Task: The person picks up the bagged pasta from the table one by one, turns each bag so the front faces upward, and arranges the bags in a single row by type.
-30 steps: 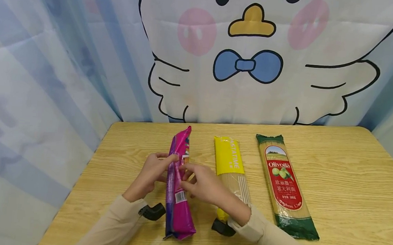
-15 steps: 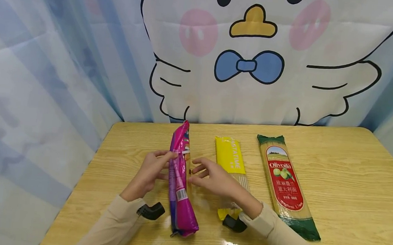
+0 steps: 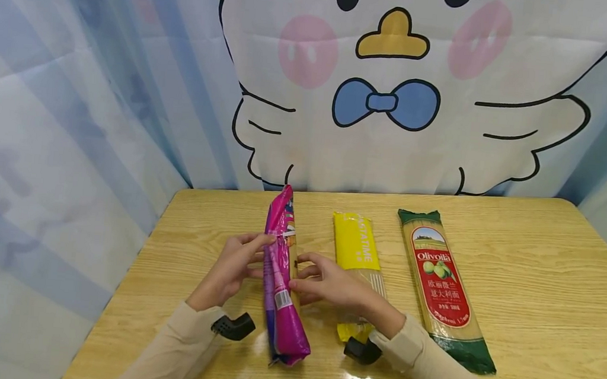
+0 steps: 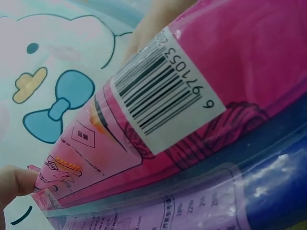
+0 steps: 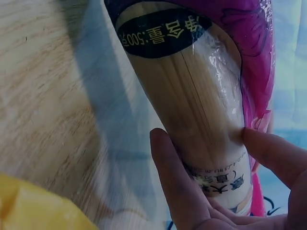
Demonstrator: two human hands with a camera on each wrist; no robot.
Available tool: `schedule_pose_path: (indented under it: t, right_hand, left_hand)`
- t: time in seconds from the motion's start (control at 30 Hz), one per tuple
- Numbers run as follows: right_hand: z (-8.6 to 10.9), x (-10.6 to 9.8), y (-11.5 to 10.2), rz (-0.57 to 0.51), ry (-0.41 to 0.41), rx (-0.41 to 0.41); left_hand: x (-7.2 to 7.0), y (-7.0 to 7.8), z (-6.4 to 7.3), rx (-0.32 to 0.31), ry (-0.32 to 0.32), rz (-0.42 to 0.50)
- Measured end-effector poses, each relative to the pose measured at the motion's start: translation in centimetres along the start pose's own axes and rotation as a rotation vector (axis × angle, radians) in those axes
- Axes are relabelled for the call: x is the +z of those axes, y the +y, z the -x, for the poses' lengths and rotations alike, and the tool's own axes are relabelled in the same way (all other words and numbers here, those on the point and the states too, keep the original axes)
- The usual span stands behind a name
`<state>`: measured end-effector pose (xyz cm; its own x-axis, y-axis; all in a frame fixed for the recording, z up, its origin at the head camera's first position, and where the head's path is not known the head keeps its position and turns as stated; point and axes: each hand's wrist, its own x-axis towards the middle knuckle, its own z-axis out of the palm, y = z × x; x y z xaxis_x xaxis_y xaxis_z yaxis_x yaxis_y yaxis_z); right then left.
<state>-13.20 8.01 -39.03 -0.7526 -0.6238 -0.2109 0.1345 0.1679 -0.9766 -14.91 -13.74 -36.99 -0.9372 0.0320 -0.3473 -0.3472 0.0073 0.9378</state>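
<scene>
A pink and purple packet of dried noodles [image 3: 288,328] stands tilted on its edge, left of the table's middle. My left hand [image 3: 229,270] grips its left side, thumb on the near face and fingers behind. The left wrist view shows the barcode side of the packet [image 4: 249,52], with a thumb pinching one edge. At its right side my right hand [image 3: 330,284] holds the packet between thumb and fingers. Through a clear window in the right wrist view, pale straight noodles show in the packet [image 5: 187,91].
A yellow PASTATIME pasta packet [image 3: 355,241] lies just right of the packet, partly behind my right forearm. Farther right lies a green-ended Olivoilà spaghetti packet [image 3: 442,278]. A cartoon-printed curtain [image 3: 381,154] hangs behind the wooden table [image 3: 548,280].
My right hand let go of the packet's near face, moved right, then came back against its right side. The packet has turned a little, showing more of its right face. My left hand kept hold.
</scene>
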Motion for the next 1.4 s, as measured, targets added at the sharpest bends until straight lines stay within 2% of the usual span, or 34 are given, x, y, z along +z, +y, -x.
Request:
schedule_pose_path:
  t: [0.33,0.57,0.87,1.0,1.17,1.4]
  right_hand:
    - [-0.2,0.1,-0.5,-0.031,0.067,0.009]
    - [-0.2,0.5,-0.9,-0.061,0.117,0.017]
    - [-0.2,1.0,-1.3,0.015,0.149,-0.031]
    - [-0.1,1.2,-1.5,0.067,0.187,-0.06]
    - [0.1,1.5,-1.8,0.097,0.216,-0.114]
    - [0.1,1.6,-2.0,0.151,0.227,-0.137]
  left_hand:
    - [-0.5,-0.6,-0.4,-0.009,-0.068,0.065]
    - [-0.4,-0.7,-0.4,0.017,-0.114,0.058]
    - [-0.3,-0.2,0.3,0.061,-0.021,-0.114]
    - [-0.3,0.2,0.8,0.085,0.023,-0.117]
    - [0.0,1.2,1.7,0.15,0.082,-0.099]
    - [0.8,2.0,2.4,0.162,0.098,-0.124]
